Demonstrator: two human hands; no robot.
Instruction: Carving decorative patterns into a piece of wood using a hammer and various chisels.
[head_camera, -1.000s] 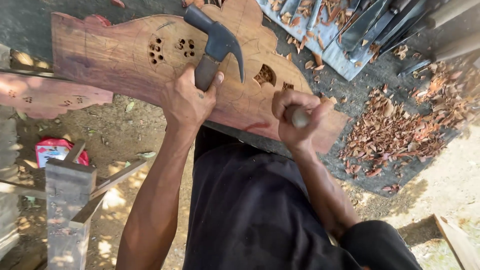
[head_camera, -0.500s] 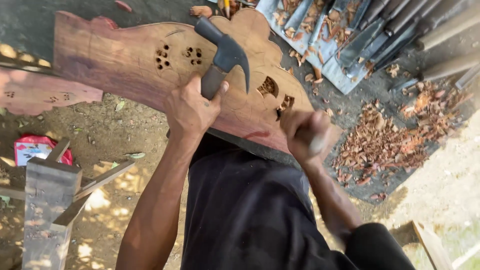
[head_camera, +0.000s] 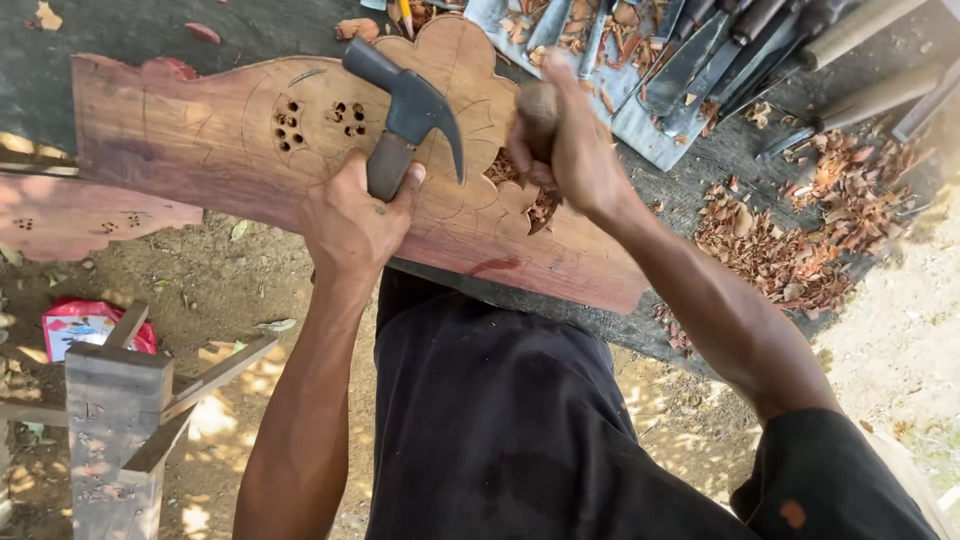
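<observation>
A reddish-brown wooden panel (head_camera: 200, 160) with pencilled outlines and clusters of small drilled holes lies across a dark workbench. My left hand (head_camera: 350, 215) grips the handle of a claw hammer (head_camera: 410, 95), whose dark head hangs over the middle of the panel. Just right of the hammer head, my right hand (head_camera: 575, 150) is closed round the wooden handle of a chisel (head_camera: 537, 105). The chisel's blade points down into a carved cut-out in the panel and is mostly hidden by my hand.
Several chisels (head_camera: 720, 50) lie in a row on a grey cloth at the top right. Wood shavings (head_camera: 790, 240) cover the bench at the right. A second carved piece (head_camera: 70, 215), a red packet (head_camera: 80, 325) and a wooden stand (head_camera: 115, 400) are at the left.
My right hand has moved with the chisel from the panel's lower right edge up to the cut-out near its top. The hammer has stayed over the panel's middle.
</observation>
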